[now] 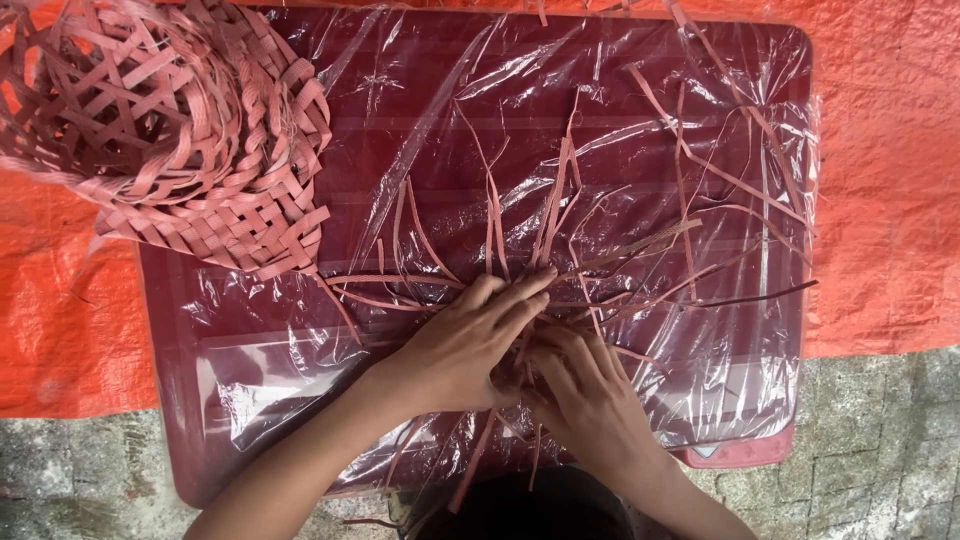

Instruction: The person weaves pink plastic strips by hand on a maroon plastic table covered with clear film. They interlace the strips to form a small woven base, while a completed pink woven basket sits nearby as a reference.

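Observation:
Both of my hands meet over a bundle of thin pink strips (560, 215) that fan out across a dark red table (250, 455) covered in clear plastic film (440, 120). My left hand (470, 345) lies flat on top, fingers stretched over the crossing point of the strips. My right hand (585, 395) is beside and slightly under it, fingers curled around the strips where they cross. A woven pink basket (190, 130) lies on the table's far left corner, away from both hands.
An orange tarp (885, 180) spreads under and around the table. Grey stone paving (880, 450) shows at the near edge. Loose strips reach toward the table's right side (740, 150).

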